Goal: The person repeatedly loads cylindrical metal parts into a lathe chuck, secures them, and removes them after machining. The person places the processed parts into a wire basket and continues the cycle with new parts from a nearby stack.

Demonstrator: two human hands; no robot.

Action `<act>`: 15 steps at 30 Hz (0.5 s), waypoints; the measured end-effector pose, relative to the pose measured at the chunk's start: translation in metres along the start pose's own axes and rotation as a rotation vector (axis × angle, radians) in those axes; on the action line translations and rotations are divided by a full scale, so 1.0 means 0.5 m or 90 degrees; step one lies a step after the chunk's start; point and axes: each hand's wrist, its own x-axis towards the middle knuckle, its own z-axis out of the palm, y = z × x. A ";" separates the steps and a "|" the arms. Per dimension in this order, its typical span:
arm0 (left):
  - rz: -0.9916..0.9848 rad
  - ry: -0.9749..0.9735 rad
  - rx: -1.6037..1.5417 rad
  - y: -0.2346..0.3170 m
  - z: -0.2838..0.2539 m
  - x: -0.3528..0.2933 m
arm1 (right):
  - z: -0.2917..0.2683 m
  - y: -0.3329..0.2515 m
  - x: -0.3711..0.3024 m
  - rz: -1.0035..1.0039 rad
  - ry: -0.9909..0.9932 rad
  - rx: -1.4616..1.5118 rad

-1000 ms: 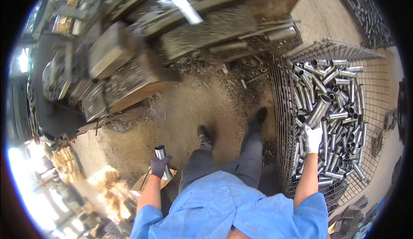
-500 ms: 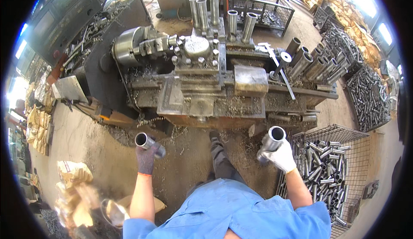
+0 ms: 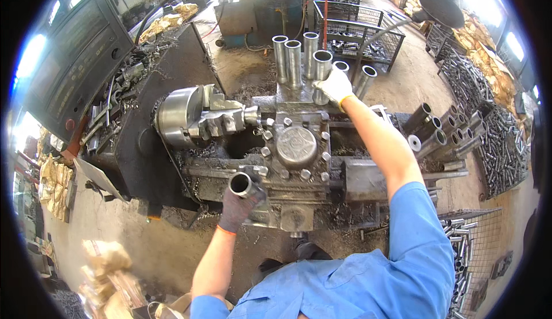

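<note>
My left hand (image 3: 237, 208), in a dark glove with an orange cuff, is closed round a steel tube (image 3: 241, 184) whose open end faces up. It is at the front of the lathe carriage, left of the bolted tool post (image 3: 296, 146). My right hand (image 3: 335, 85), in a white glove, reaches beyond the tool post and grips another steel tube (image 3: 322, 61), held upright. Several tubes (image 3: 294, 69) stand on end left of that hand, and further upright tubes (image 3: 365, 81) stand to its right. The held tube's base is partly hidden by my fingers.
A lathe chuck (image 3: 179, 118) lies left of the tool post, with metal shavings round it. On the right are a metal block (image 3: 365, 179), a leaning cluster of tubes (image 3: 434, 138) and a wire basket (image 3: 484, 244) of short tubes. A round dark lamp-like disc (image 3: 441, 8) hangs at back right.
My right hand has gone from beside my body forward past the tool post with its tube. My left hand and its tube have moved forward and right to the carriage. The view has shifted closer to the lathe.
</note>
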 end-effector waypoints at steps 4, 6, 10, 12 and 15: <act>-0.114 -0.079 0.087 0.015 -0.006 -0.003 | 0.129 0.076 0.114 0.060 0.051 0.030; -0.068 -0.148 0.079 0.050 -0.046 -0.010 | 0.156 0.085 0.140 0.038 0.092 0.038; 0.244 0.059 0.586 0.110 -0.184 0.040 | 0.120 0.043 0.168 0.186 -0.161 -0.199; 0.369 0.195 0.847 0.118 -0.257 0.121 | 0.090 -0.027 0.124 0.004 -0.371 -0.399; 0.407 0.240 0.946 0.116 -0.330 0.251 | 0.071 -0.151 0.028 0.059 -0.552 -0.215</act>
